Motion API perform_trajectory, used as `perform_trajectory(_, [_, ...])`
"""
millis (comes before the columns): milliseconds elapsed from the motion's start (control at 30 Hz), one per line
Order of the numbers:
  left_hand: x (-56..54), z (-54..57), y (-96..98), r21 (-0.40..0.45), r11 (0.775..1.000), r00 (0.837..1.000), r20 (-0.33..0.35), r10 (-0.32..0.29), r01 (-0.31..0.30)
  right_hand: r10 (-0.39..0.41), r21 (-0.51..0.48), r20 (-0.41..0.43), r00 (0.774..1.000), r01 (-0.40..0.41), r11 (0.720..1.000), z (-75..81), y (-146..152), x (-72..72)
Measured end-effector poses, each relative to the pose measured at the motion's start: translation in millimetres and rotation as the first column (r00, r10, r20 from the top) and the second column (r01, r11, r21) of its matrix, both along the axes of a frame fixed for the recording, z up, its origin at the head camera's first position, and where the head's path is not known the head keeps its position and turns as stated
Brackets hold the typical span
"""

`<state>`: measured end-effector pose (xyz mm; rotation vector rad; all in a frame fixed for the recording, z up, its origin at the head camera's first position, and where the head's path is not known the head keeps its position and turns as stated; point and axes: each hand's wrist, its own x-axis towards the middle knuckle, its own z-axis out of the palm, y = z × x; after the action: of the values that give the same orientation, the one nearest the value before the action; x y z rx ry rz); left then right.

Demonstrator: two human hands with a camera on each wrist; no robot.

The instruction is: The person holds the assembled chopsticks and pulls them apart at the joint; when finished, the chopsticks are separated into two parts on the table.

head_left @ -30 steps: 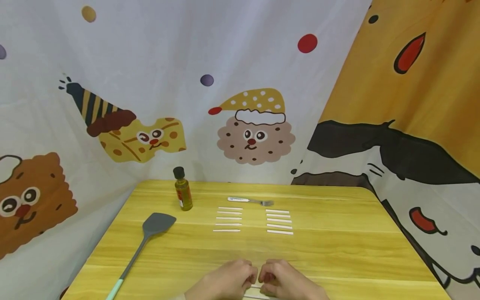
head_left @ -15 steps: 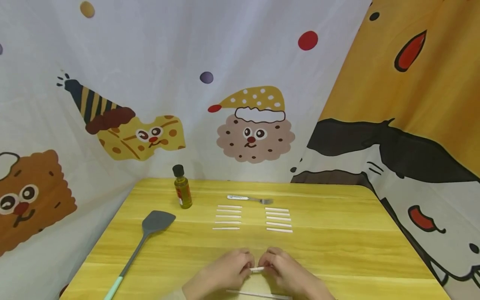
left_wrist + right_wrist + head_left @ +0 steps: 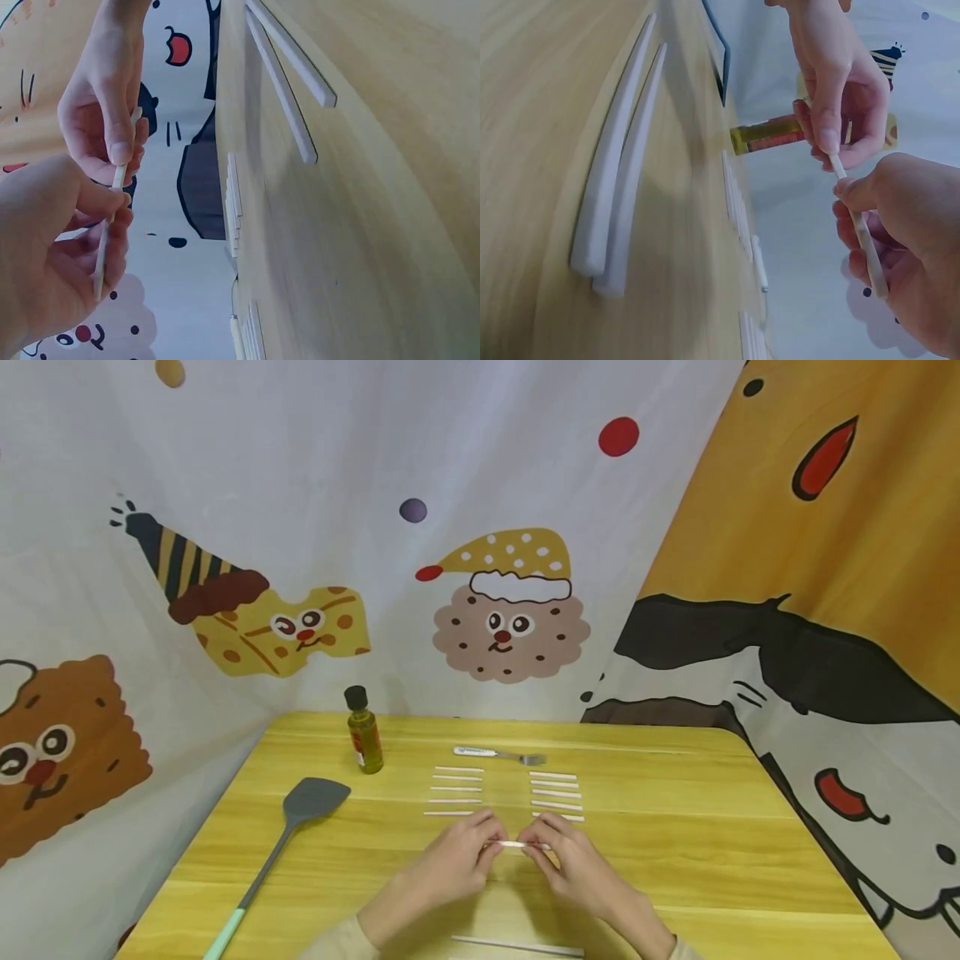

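Observation:
Both hands hold a white chopstick [image 3: 512, 844] level above the table in the head view. My left hand [image 3: 459, 853] pinches it on the left with thumb and fingertips. On the right, my right hand [image 3: 573, 867] pinches it the same way, leaving a short bare stretch between the hands. In the right wrist view, the chopstick [image 3: 868, 247] runs across the right fingers into the left hand's pinch. Two more chopsticks [image 3: 281, 86] lie side by side on the table below, seen in the left wrist view. Beyond the hands are two rows of shorter white sticks [image 3: 456, 789].
A fork [image 3: 495, 755] lies behind the rows. An upright bottle [image 3: 365, 735] with a black cap stands at the back left. A grey spatula [image 3: 315, 800] with a mint handle end lies along the left. Patterned cloth [image 3: 495, 460] hangs behind the wooden table [image 3: 712, 827].
Both hands have lifted the chopstick from the table's front edge and moved it forward, towards the two rows. The chopsticks left at the front now show more fully.

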<state>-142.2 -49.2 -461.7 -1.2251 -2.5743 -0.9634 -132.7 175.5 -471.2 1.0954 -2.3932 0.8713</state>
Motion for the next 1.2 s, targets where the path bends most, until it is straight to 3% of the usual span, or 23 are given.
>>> perform_trajectory(233, [2.6, -3.8, 1.7, 0.007, 0.998, 0.994, -0.090, 0.063, -0.063, 0.049, -0.045, -0.047, 0.998, -0.051, 0.998, -3.7, -6, -1.9])
perform_trajectory(500, [8.0, -8.3, -2.3, 0.147, 0.988, 0.981, -0.182, 0.062, -0.036, 0.121, -0.081, -0.198, 0.973, -0.139, 0.987, -4.2, -10, -0.3])
perform_trajectory(900, [15.1, -4.2, -10.4, 0.195, 0.980, 0.983, -0.183, 0.016, 0.021, 0.188, -0.043, -0.243, 0.952, -0.204, 0.978, 4.1, -13, 5.7])
perform_trajectory(1200, [18.0, 2.3, -13.1, 0.216, 0.975, 0.977, -0.212, 0.000, 0.046, 0.206, -0.022, -0.414, 0.886, -0.237, 0.971, 5.3, -17, 3.2])
